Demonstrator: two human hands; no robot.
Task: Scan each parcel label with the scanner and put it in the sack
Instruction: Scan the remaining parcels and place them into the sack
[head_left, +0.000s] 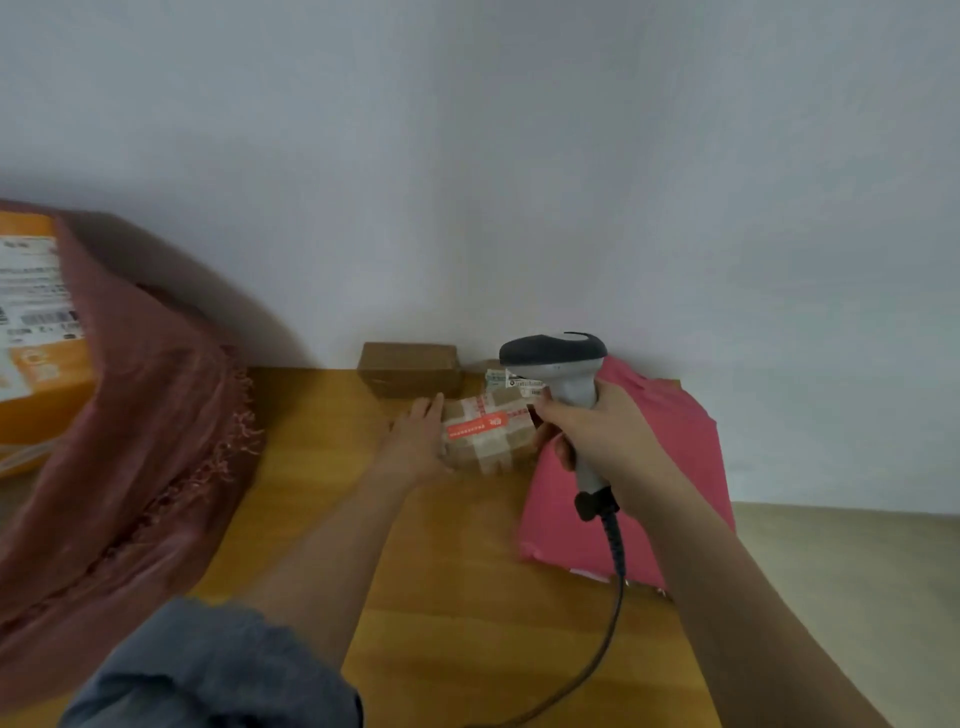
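Right hand (602, 441) is wrapped around the grip of the corded scanner (563, 374), holding it upright with its dark head turned left, above the far end of a small taped parcel (488, 434). Left hand (415, 436) lies against the near left side of that parcel, fingers straight and flat along it, steadying or about to lift it; whether the thumb hooks underneath is hidden. The parcel rests on the wooden table (441, 597), wrapped in clear tape with a red strip across its top. A white label (522, 382) shows just under the scanner's head, at the parcel's far edge, though blur leaves it unclear whether it belongs to this parcel or to something behind it.

Judging by this, the scan of this parcel is the step in hand, not yet its bagging. Left to do: 1 plain brown box (410, 369) against the wall and 1 pink soft mailer (654, 478) lying under the right hand, both still on the table. At far left the reddish-brown sack (156, 415) stands open with 1 orange labelled parcel (36, 353) already inside, so at least 1 of the visible 4 seems finished.
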